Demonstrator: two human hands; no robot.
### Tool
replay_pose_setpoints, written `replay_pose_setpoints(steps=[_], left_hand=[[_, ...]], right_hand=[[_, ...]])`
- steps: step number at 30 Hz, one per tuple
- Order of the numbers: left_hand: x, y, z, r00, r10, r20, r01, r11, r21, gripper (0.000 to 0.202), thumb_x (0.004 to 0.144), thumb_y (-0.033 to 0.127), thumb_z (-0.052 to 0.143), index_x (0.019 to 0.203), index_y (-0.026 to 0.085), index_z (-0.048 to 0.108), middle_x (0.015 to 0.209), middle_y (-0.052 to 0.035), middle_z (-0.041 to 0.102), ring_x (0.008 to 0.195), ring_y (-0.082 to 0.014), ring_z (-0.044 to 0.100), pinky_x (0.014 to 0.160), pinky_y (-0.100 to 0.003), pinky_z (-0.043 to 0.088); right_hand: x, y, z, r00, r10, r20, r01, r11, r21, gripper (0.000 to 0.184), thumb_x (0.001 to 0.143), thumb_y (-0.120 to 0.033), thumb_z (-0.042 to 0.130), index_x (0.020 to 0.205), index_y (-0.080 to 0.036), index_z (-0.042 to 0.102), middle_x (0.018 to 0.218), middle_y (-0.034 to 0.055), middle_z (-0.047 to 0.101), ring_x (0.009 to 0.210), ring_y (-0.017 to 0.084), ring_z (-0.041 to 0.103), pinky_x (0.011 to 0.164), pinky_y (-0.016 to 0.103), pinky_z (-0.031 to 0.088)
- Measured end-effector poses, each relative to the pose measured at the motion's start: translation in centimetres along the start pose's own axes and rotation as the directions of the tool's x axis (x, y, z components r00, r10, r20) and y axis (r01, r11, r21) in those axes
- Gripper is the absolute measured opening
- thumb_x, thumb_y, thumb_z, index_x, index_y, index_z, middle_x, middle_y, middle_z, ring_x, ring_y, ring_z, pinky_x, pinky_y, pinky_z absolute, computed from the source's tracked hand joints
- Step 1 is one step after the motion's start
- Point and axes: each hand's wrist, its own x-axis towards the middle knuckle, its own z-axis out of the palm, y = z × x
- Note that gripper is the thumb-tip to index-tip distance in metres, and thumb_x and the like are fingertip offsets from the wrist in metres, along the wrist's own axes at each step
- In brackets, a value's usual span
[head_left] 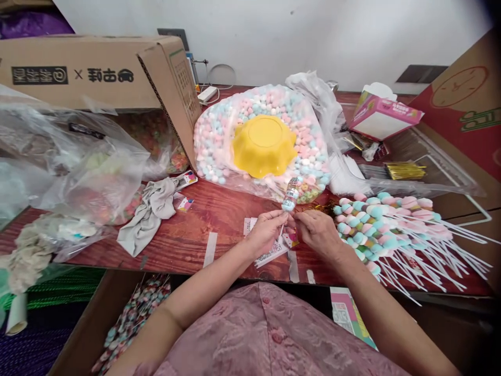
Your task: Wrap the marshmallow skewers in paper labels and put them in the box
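My left hand (267, 230) and my right hand (318, 232) meet over the near edge of the red-brown table (219, 211). Both pinch the lower end of a wrapped marshmallow stick (291, 194) that stands upright between them, its pastel top above my fingers. Small printed sticker sheets (270, 250) lie on the table under my hands. To the right lies a pile of finished marshmallow sticks (385, 222) with white sticks fanned toward the right.
A big clear bag of pastel marshmallows (219, 141) holds an upturned yellow bowl (264, 145). A cardboard box (97, 70) and plastic bags (94, 177) fill the left; a grey cloth (151, 214) lies nearby. A pink carton (381, 115) and gold twist ties (405, 169) sit right.
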Motion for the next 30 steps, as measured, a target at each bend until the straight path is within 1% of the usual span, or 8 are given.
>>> replay_pose_setpoints(steps=[6, 10, 15, 18, 21, 23, 26, 30], left_hand=[[0.9, -0.8, 0.9, 0.993, -0.013, -0.114, 0.001, 0.995, -0.104, 0.016, 0.075, 0.022, 0.075, 0.071, 0.010, 0.065, 0.069, -0.0025, 0.064, 0.060, -0.0107, 0.062, 0.060, -0.023, 0.046], [0.7, -0.2, 0.6, 0.995, -0.033, -0.097, 0.024, 0.996, -0.088, 0.017, 0.075, 0.022, 0.075, 0.070, 0.009, 0.065, 0.067, -0.0019, 0.063, 0.058, -0.0099, 0.061, 0.055, -0.021, 0.044], [-0.4, 0.5, -0.6, 0.990, 0.002, -0.145, -0.005, 1.000, -0.018, 0.019, 0.071, 0.023, 0.079, 0.075, 0.008, 0.068, 0.077, -0.0053, 0.068, 0.068, -0.0127, 0.064, 0.061, -0.023, 0.048], [-0.9, 0.5, -1.0, 0.988, -0.029, -0.153, 0.030, 1.000, 0.002, 0.023, 0.069, 0.024, 0.081, 0.079, 0.008, 0.069, 0.086, -0.0081, 0.070, 0.071, -0.0138, 0.064, 0.062, -0.024, 0.049], [-1.3, 0.4, -0.8, 0.991, -0.038, -0.127, 0.039, 0.999, 0.006, 0.025, 0.070, 0.028, 0.081, 0.080, 0.009, 0.069, 0.088, -0.0093, 0.070, 0.070, -0.0140, 0.064, 0.060, -0.025, 0.049], [-1.6, 0.3, -0.6, 0.993, -0.052, -0.103, 0.052, 0.999, 0.001, 0.025, 0.071, 0.029, 0.080, 0.079, 0.009, 0.068, 0.087, -0.0096, 0.070, 0.069, -0.0141, 0.064, 0.060, -0.025, 0.048], [-2.1, 0.1, -0.1, 0.992, -0.129, -0.013, 0.128, 0.991, -0.035, 0.025, 0.073, 0.030, 0.079, 0.079, 0.008, 0.069, 0.089, -0.0106, 0.070, 0.073, -0.0149, 0.065, 0.066, -0.026, 0.050], [-2.8, -0.4, 0.8, 0.985, -0.149, 0.087, 0.161, 0.976, -0.146, 0.021, 0.072, 0.028, 0.080, 0.079, 0.010, 0.070, 0.081, -0.0067, 0.068, 0.077, -0.0158, 0.064, 0.069, -0.027, 0.050]], right_hand=[[-0.8, -0.6, 0.9, 0.996, 0.037, -0.080, -0.027, 0.991, 0.128, 0.025, 0.085, -0.013, 0.041, 0.079, -0.018, 0.064, 0.072, 0.0077, 0.063, 0.070, 0.019, 0.054, 0.071, 0.032, 0.042], [-0.8, -0.8, 1.3, 0.987, 0.094, -0.128, -0.061, 0.968, 0.242, 0.024, 0.088, -0.019, 0.043, 0.082, -0.019, 0.066, 0.075, 0.0070, 0.066, 0.072, 0.019, 0.059, 0.073, 0.032, 0.046], [-0.8, -0.6, 1.5, 0.951, 0.260, -0.166, -0.186, 0.914, 0.361, 0.028, 0.093, -0.023, 0.039, 0.091, -0.020, 0.067, 0.081, 0.0053, 0.069, 0.074, 0.018, 0.064, 0.073, 0.030, 0.051], [-0.6, -0.1, 1.7, 0.932, 0.331, -0.149, -0.259, 0.893, 0.369, 0.033, 0.091, -0.022, 0.040, 0.106, -0.019, 0.068, 0.089, 0.0064, 0.071, 0.080, 0.019, 0.066, 0.076, 0.032, 0.051], [-0.1, 0.3, 1.3, 0.876, 0.463, -0.135, -0.386, 0.840, 0.381, 0.039, 0.086, -0.023, 0.046, 0.120, -0.021, 0.067, 0.087, 0.0059, 0.072, 0.076, 0.021, 0.065, 0.079, 0.037, 0.051], [0.2, 0.1, 0.7, 0.795, 0.583, -0.170, -0.416, 0.727, 0.547, 0.036, 0.083, -0.027, 0.053, 0.115, -0.022, 0.068, 0.079, 0.0032, 0.070, 0.071, 0.020, 0.063, 0.077, 0.037, 0.052], [0.6, -1.4, -0.3, 0.686, 0.709, -0.161, -0.262, 0.448, 0.855, 0.030, 0.077, -0.031, 0.065, 0.106, -0.023, 0.070, 0.078, 0.0008, 0.069, 0.072, 0.019, 0.062, 0.074, 0.036, 0.053], [1.1, -4.3, -0.6, 0.687, 0.722, 0.080, -0.176, 0.059, 0.983, 0.034, 0.070, -0.029, 0.073, 0.104, -0.025, 0.068, 0.079, -0.0012, 0.067, 0.061, 0.014, 0.059, 0.051, 0.028, 0.048]])
